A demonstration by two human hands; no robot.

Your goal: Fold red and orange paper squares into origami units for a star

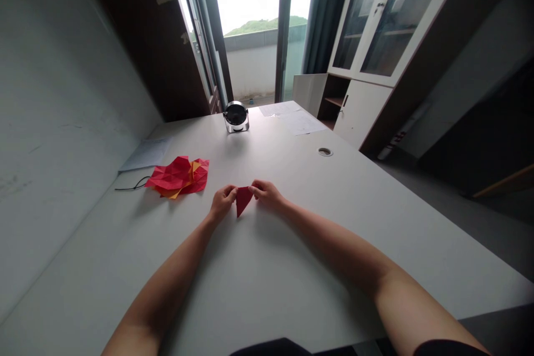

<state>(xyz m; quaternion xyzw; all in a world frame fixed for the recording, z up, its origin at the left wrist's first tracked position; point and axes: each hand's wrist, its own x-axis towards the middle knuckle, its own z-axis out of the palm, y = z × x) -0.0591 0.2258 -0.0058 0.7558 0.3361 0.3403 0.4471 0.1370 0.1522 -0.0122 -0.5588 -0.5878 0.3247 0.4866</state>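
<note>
A small folded piece of red paper (242, 200), pointed downward like a triangle, lies on the white table (292, 267) near its middle. My left hand (222, 201) pinches its left upper corner with fingers closed. My right hand (266, 194) pinches its right upper corner the same way. Both forearms reach in from the bottom edge of the view.
A pile of creased red and orange papers (180, 176) lies to the left, with a black cord (132, 184) and a white sheet (146, 154) beside it. A small desk fan (236, 117) and loose papers (292, 117) sit at the far end. A cable hole (325, 151) is at right.
</note>
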